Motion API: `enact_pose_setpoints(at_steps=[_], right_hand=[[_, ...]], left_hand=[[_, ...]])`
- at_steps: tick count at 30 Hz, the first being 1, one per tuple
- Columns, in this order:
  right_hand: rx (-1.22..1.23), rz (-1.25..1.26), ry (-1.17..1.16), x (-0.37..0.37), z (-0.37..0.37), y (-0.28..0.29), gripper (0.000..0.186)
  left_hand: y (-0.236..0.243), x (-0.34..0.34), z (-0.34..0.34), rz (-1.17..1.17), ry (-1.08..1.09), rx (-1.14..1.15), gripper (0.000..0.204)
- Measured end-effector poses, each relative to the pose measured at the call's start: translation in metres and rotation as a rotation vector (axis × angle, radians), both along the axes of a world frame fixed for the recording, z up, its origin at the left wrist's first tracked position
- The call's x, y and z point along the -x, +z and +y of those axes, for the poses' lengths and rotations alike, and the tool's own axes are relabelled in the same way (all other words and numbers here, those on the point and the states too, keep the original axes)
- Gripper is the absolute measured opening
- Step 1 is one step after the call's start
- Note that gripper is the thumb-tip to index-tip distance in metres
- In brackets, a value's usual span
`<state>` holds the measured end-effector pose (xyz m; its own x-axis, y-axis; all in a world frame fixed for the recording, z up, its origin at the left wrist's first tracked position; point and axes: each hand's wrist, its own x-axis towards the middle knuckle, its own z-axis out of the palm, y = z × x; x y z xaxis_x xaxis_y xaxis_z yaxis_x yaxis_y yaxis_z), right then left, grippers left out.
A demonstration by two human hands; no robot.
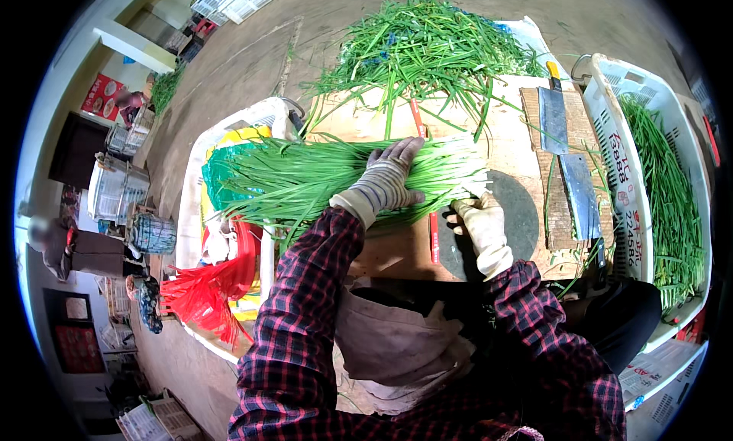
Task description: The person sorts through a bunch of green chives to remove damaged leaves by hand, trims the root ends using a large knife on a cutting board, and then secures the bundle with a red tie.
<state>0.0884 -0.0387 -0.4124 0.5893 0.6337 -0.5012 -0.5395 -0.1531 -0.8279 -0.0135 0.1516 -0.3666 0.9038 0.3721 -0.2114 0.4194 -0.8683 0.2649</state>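
Observation:
A thick bunch of garlic chives (305,170) lies sideways across the wooden board, green leaf tips to the left and pale stem ends to the right. My left hand (385,177), in a striped glove, is laid over the bunch and grips it around the pale part. In an off-white glove, my right hand (481,223) is at the stem ends with its fingers curled together; what they pinch is too small to make out. A red strip (434,239) passes beneath the bunch. Under the right hand is a dark round disc (515,212).
Loose chives (427,48) are heaped at the board's far side. Two cleavers (553,120) lie on a plank at right, beside a white crate (611,151) of chives. Red plastic strips (206,296) and bags fill a left crate (191,189). Another person (92,250) is far left.

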Motion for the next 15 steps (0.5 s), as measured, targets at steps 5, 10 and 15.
enact_pose_setpoints(at_steps=[5,10,15], right_hand=[[-0.041,-0.001,-0.08,0.009,0.008,-0.016,0.044],[0.068,-0.308,0.033,0.006,0.009,-0.016,0.039],[0.37,-1.093,0.224,0.002,0.002,-0.014,0.038]], left_hand=[[-0.002,0.0,0.001,0.003,0.004,0.001,0.101],[-0.005,0.0,-0.001,-0.004,0.004,-0.044,0.101],[-0.007,0.003,-0.002,-0.023,0.006,-0.032,0.1]])
